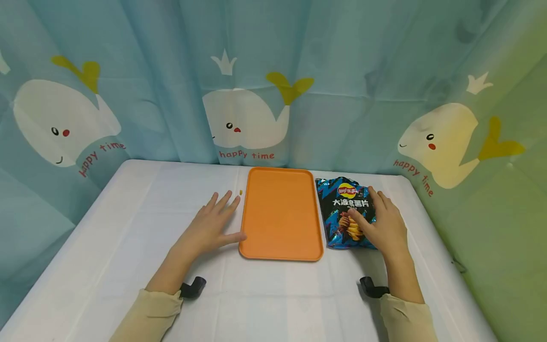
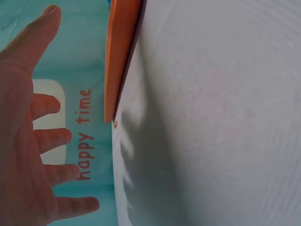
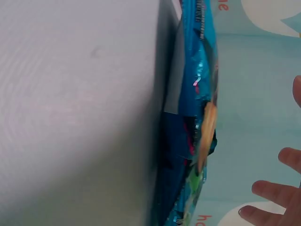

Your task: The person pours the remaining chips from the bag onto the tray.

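Note:
An orange rectangular tray [image 1: 282, 213] lies flat on the white-covered table. To its right is a blue and black bag of potato chips [image 1: 335, 225], its printed front facing up. My left hand [image 1: 209, 225] is spread beside the tray's left side, with the thumb overlapping the tray's edge in the head view. In the left wrist view its fingers [image 2: 51, 140] are straight, apart, and hold nothing. My right hand [image 1: 386, 228] hovers over the right part of the bag, fingers spread. The right wrist view has its fingertips [image 3: 263, 188] apart from the bag's face.
A tiny yellowish crumb [image 1: 241, 192] sits left of the tray near its far end. Behind the table hangs a blue-green curtain [image 1: 342, 133] printed with whales. A black wrist mount [image 1: 194, 287] sticks out from the left wrist, another [image 1: 372, 288] from the right.

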